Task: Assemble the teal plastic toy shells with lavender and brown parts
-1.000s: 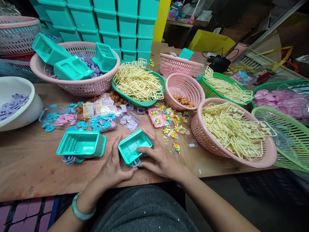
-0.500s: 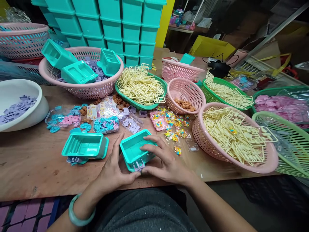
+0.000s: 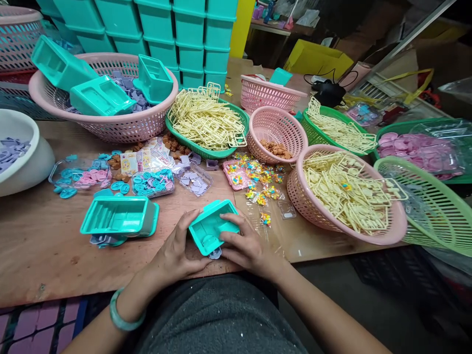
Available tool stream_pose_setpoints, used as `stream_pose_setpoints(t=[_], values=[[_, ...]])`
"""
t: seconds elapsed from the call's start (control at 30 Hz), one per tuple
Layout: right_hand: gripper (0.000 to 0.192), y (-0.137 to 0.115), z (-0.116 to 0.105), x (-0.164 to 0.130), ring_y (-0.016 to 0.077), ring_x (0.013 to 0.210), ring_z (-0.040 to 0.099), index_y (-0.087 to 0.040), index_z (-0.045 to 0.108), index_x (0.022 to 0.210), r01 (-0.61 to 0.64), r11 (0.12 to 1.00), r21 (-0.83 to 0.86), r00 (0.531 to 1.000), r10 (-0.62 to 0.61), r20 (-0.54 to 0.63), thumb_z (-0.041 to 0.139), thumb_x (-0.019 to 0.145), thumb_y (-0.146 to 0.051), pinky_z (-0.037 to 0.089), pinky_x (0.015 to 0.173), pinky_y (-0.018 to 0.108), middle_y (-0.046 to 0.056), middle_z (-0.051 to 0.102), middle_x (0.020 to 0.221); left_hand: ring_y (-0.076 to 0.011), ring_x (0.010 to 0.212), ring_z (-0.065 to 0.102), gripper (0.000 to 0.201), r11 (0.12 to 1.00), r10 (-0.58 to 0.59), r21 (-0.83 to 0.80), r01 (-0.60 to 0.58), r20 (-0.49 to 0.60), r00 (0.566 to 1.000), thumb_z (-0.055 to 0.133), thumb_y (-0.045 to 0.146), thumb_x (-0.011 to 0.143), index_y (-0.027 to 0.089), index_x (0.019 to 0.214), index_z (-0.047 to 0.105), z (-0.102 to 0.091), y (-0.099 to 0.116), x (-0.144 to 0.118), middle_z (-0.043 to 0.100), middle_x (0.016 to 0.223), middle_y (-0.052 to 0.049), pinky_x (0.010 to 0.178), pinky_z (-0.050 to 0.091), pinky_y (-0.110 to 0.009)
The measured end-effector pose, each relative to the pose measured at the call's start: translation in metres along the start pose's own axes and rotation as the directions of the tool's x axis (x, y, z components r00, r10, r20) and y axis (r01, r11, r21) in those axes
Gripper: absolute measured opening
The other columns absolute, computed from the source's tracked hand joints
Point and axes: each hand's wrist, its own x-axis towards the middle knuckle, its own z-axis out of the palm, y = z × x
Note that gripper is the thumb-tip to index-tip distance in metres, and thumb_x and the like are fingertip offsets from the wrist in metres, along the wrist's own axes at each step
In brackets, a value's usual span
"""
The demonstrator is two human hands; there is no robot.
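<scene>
A small teal plastic box (image 3: 208, 230) rests open side up near the wooden table's front edge (image 3: 55, 275). My left hand (image 3: 175, 253) grips its left side and my right hand (image 3: 245, 246) presses on its right rim and near corner. A small lilac piece (image 3: 215, 254) sticks out under the box's near end, between my thumbs. A second teal box (image 3: 118, 222) lies to the left, on top of some lilac and teal pieces.
Pink baskets hold cream plastic frames (image 3: 346, 194), brown bits (image 3: 276, 147) and teal boxes (image 3: 99, 93). A green tray of cream frames (image 3: 206, 123), clear trays of small parts (image 3: 153, 181), candy packets (image 3: 258, 182), a white bowl (image 3: 22, 157) and stacked teal boxes (image 3: 177, 34) surround the workspace.
The teal box between my hands has been turned and tipped, and my right hand has slid from its far rim to its near right corner. The view has shifted slightly.
</scene>
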Motion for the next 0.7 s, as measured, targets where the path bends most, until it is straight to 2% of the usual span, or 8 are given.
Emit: stream_pose_setpoints(t=[0.17,0.33,0.4,0.47,0.53,0.57,0.63,0.7], values=[[0.029,0.005,-0.003,0.004,0.0289,0.135,0.051,-0.022,0.056,0.122,-0.021,0.998,0.059,0.998,0.017,0.069,0.064,0.097,-0.035,0.047,0.114,0.057,0.016,0.053,0.138,-0.0369,0.139,0.053,0.114,0.987,-0.162,-0.005,0.162,0.04,0.986,0.085,0.026,0.074,0.031,0.159,0.01,0.001,-0.004,-0.001,0.043,0.154,-0.019,0.111,0.051,-0.053],[0.04,-0.003,-0.026,0.024,0.0284,0.136,0.05,-0.027,0.057,0.132,-0.139,0.98,0.14,0.977,0.112,0.181,0.067,0.095,-0.035,0.046,0.115,0.053,0.01,0.058,0.138,-0.0399,0.147,0.042,0.112,0.921,-0.351,-0.147,0.359,0.078,0.933,0.087,0.038,0.072,0.027,0.159,0.018,-0.008,0.006,0.009,0.035,0.163,-0.019,0.12,0.038,-0.06],[0.047,-0.006,-0.034,0.035,0.0271,0.136,0.051,-0.029,0.055,0.138,-0.191,0.964,0.184,0.968,0.154,0.197,0.068,0.094,-0.036,0.049,0.113,0.05,0.01,0.054,0.143,-0.0392,0.148,0.041,0.113,0.825,-0.447,-0.334,0.457,0.11,0.888,0.086,0.043,0.073,0.024,0.16,0.018,-0.011,0.012,0.016,0.037,0.163,-0.02,0.121,0.037,-0.06],[0.052,-0.007,-0.04,0.045,0.0262,0.138,0.049,-0.03,0.053,0.142,-0.227,0.949,0.22,0.963,0.185,0.194,0.069,0.094,-0.037,0.048,0.114,0.049,0.01,0.05,0.146,-0.0375,0.146,0.046,0.113,0.675,-0.516,-0.522,0.521,0.171,0.839,0.084,0.047,0.075,0.022,0.161,0.016,-0.012,0.016,0.022,0.041,0.161,-0.021,0.118,0.043,-0.057],[0.054,-0.005,-0.043,0.052,0.0261,0.141,0.047,-0.031,0.052,0.143,-0.246,0.938,0.244,0.96,0.202,0.192,0.07,0.093,-0.037,0.046,0.116,0.049,0.009,0.049,0.147,-0.0366,0.141,0.051,0.113,0.564,-0.547,-0.612,0.554,0.225,0.806,0.082,0.051,0.077,0.022,0.162,0.012,-0.012,0.016,0.023,0.044,0.159,-0.021,0.114,0.049,-0.054],[0.054,-0.003,-0.043,0.054,0.0263,0.141,0.046,-0.032,0.052,0.144,-0.253,0.936,0.247,0.959,0.208,0.192,0.07,0.093,-0.038,0.046,0.117,0.049,0.009,0.049,0.147,-0.0367,0.14,0.052,0.112,0.549,-0.552,-0.617,0.564,0.239,0.799,0.081,0.052,0.078,0.023,0.162,0.011,-0.012,0.014,0.021,0.044,0.159,-0.021,0.112,0.05,-0.054],[0.055,-0.002,-0.04,0.055,0.0268,0.142,0.046,-0.032,0.052,0.143,-0.261,0.938,0.229,0.955,0.217,0.2,0.071,0.092,-0.04,0.046,0.117,0.049,0.009,0.049,0.148,-0.0384,0.142,0.05,0.107,0.608,-0.545,-0.555,0.568,0.228,0.807,0.078,0.053,0.081,0.026,0.162,0.014,-0.012,0.01,0.012,0.043,0.16,-0.019,0.112,0.051,-0.055],[0.055,-0.005,-0.033,0.051,0.0263,0.142,0.045,-0.03,0.054,0.14,-0.248,0.951,0.182,0.956,0.211,0.202,0.073,0.09,-0.043,0.045,0.117,0.048,0.011,0.048,0.15,-0.0408,0.145,0.046,0.096,0.758,-0.496,-0.405,0.511,0.151,0.855,0.074,0.051,0.085,0.03,0.161,0.02,-0.011,0.002,0.003,0.04,0.162,-0.017,0.112,0.05,-0.058]])
